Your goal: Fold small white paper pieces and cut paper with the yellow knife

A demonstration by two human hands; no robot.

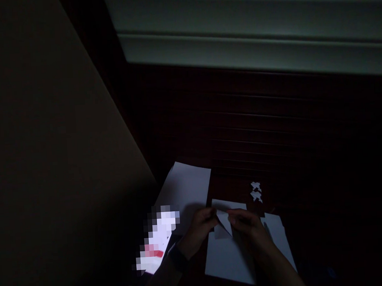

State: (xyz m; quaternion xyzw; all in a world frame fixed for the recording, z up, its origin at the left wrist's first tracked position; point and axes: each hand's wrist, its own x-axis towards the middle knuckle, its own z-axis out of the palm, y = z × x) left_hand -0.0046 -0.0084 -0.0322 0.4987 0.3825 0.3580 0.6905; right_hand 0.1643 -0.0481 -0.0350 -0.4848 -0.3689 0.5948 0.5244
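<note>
A small folded piece of paper [226, 222] is held up between my two hands. My left hand [200, 226], with a dark band on its wrist, pinches the left corner of the paper. On the other side, the fingers of my right hand [249, 226] are closed at its right edge. Beneath them a white sheet [229, 261] lies on the dark table. Two small folded paper shapes [256, 191] lie beyond my right hand. The light is dim, so the fold lines on the held paper are hard to make out.
A stack of white paper [192, 184] lies to the left. In front of it glows a bright, pixelated screen [158, 242]. More paper [281, 239] lies at the right, with a thin pen-like object [267, 232] at its edge. A wall [65, 146] rises at the left; pale slats [251, 27] are above.
</note>
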